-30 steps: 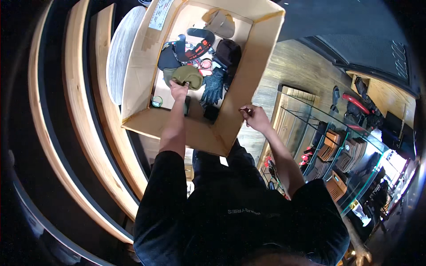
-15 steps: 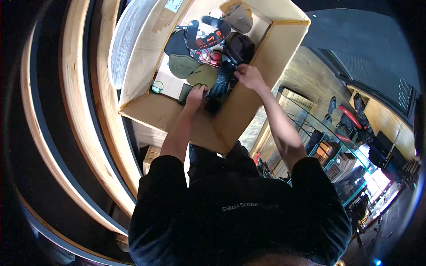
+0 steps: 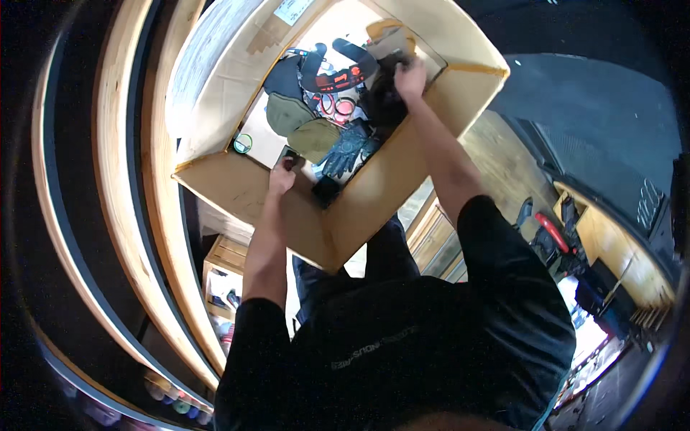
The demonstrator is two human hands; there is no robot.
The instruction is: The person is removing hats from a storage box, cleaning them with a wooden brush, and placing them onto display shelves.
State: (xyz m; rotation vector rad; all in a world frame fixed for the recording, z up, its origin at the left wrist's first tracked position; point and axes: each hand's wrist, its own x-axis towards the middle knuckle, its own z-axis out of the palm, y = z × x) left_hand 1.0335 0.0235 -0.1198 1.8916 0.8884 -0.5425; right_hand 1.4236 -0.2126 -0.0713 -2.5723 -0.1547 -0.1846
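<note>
My right hand (image 3: 410,77) is closed on a dark cap (image 3: 384,97) along the right side of an open cardboard box (image 3: 377,205); both are smeared by motion. My left hand (image 3: 282,177) reaches into the box's near left part, its fingers curled at a small dark flat thing I cannot make out. Between the hands lie a dark patterned glove (image 3: 343,152) and an olive cap (image 3: 313,139). A green cap (image 3: 287,115) and a black curved band with red marks (image 3: 341,77) lie farther in. A tan cap (image 3: 388,39) sits at the far end.
A round green-rimmed tin (image 3: 243,144) lies by the box's left wall, and a small black item (image 3: 326,190) near its close corner. Long wooden slats (image 3: 126,144) stand at the left. A wooden crate (image 3: 228,253) is below the box, and a wooden cabinet (image 3: 618,248) at the right.
My right hand has left the dark gloves and moved farther in, onto the dark cap. My left hand has shifted left from the olive cap. The glove now lies more spread out.
</note>
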